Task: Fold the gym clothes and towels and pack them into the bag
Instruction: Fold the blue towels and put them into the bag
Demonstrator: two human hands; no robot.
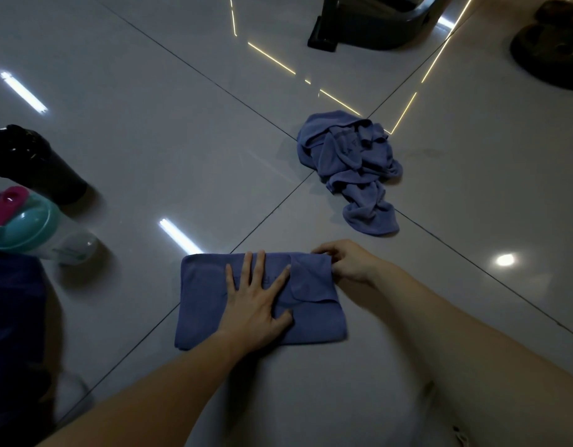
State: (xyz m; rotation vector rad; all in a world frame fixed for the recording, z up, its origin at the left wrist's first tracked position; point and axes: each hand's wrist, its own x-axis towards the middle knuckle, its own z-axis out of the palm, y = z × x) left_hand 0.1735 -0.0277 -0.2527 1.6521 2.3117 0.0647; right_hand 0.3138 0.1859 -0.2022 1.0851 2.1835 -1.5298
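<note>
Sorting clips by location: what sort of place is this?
Probably a gym or home workout room: weight plates on the tile floor, a machine base, shaker bottles, and a towel being folded.

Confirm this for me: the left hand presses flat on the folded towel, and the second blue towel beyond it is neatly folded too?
Not quite. The left hand does press flat on the folded towel, but the second towel beyond it is crumpled in a heap, not folded, as the head view shows.
</note>
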